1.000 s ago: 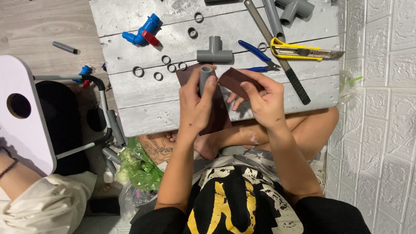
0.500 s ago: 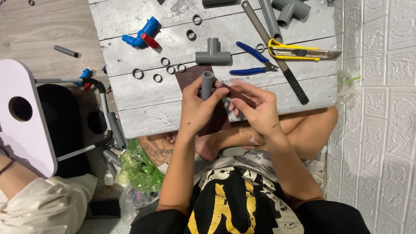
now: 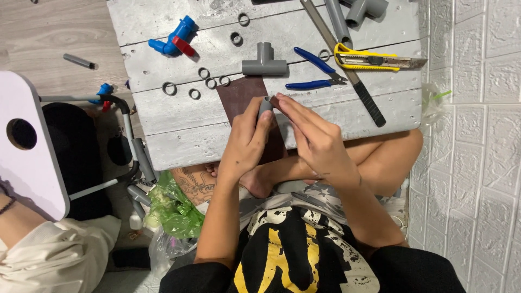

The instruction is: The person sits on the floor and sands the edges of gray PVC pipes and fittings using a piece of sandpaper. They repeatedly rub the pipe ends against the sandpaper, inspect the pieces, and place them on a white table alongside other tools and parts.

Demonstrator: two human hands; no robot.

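We are gripping a short grey pipe piece [image 3: 265,106] in our left hand [image 3: 245,142], fingers curled around it and holding it upright over the near part of the desk [image 3: 179,142]. Our right hand [image 3: 317,140] is reaching across from the right, its fingertips pinching a small brown scrap of sandpaper [image 3: 274,101] against the top end of the pipe piece. Half a second ago the pipe was standing taller and freer in the left hand, with the right hand lower and beside it; now the right fingers are pressing at the rim itself, so we judge the sanding of the pipe end to be under way rather than being set up.

A larger dark brown sandpaper sheet [image 3: 241,97] is lying on the desk directly under and beyond our hands. Just beyond it a grey tee fitting [image 3: 264,63] is resting, with several small grey rings [image 3: 209,81] scattered beyond the left hand. Beyond the right hand we are seeing blue-handled pliers [image 3: 312,73], a yellow utility knife [image 3: 374,59] and a long grey pipe [image 3: 337,19]. A blue valve with a red handle [image 3: 175,42] is sitting far beyond the left hand.
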